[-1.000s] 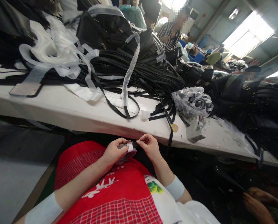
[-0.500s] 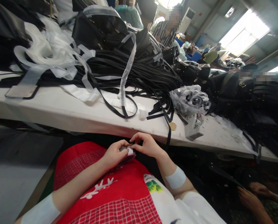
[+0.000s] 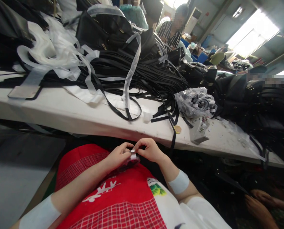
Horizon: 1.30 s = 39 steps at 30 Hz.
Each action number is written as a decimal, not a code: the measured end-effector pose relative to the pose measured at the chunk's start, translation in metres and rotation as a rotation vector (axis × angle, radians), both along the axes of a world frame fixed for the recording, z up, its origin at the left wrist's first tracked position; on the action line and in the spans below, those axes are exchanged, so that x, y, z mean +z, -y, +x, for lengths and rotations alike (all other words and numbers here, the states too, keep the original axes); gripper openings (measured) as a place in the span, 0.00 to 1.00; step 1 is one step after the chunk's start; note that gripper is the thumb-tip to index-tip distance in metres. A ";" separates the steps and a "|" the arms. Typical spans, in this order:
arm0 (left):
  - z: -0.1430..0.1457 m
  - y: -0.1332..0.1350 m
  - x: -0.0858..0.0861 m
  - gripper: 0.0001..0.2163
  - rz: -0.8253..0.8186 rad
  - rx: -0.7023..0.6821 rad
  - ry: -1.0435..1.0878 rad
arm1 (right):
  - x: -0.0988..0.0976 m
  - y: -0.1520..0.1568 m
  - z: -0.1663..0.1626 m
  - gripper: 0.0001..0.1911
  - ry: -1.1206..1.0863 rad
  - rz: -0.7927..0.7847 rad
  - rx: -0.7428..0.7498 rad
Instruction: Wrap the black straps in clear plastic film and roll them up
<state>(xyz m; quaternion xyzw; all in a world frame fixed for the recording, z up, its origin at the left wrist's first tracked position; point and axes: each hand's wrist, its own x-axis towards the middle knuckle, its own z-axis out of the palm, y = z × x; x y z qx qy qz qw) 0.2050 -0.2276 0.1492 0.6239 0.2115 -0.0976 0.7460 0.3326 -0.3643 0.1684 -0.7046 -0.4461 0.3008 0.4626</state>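
Low in front of the red apron, my left hand (image 3: 119,155) is closed on a small dark, partly see-through bundle with a white band (image 3: 133,156) across it. Its kind is too small to tell. My right hand (image 3: 149,150) pinches at a small white strip (image 3: 132,151) just above the bundle, thumb and index finger together. The fingertips of both hands nearly meet there. Part of the bundle lies hidden behind my left fingers.
A white table edge (image 3: 89,119) runs just beyond my hands. On it lie black straps (image 3: 142,74), white tape strips (image 3: 51,57), a plastic bag of rolled strips (image 3: 196,101) and a small box (image 3: 199,132). Another person's hands (image 3: 259,203) are at lower right.
A short white strip now shows between my fingertips, where a thin brownish edge showed before. My right hand has shifted slightly; the view has moved a little.
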 end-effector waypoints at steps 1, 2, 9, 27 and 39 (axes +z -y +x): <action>0.001 0.000 0.000 0.15 -0.083 -0.020 -0.031 | -0.002 0.002 -0.002 0.06 0.111 0.019 -0.008; 0.001 -0.001 0.000 0.14 -0.158 -0.032 -0.055 | -0.004 0.003 -0.004 0.08 0.208 0.037 -0.008; 0.000 0.001 0.004 0.15 -0.332 0.087 0.002 | -0.001 0.014 -0.012 0.09 0.478 0.090 0.129; -0.006 -0.006 -0.001 0.15 0.517 0.141 0.175 | 0.003 0.001 -0.025 0.12 -0.976 0.188 -0.252; -0.008 0.005 0.008 0.17 0.763 -0.011 0.134 | 0.005 -0.009 -0.030 0.14 -0.991 0.020 -0.219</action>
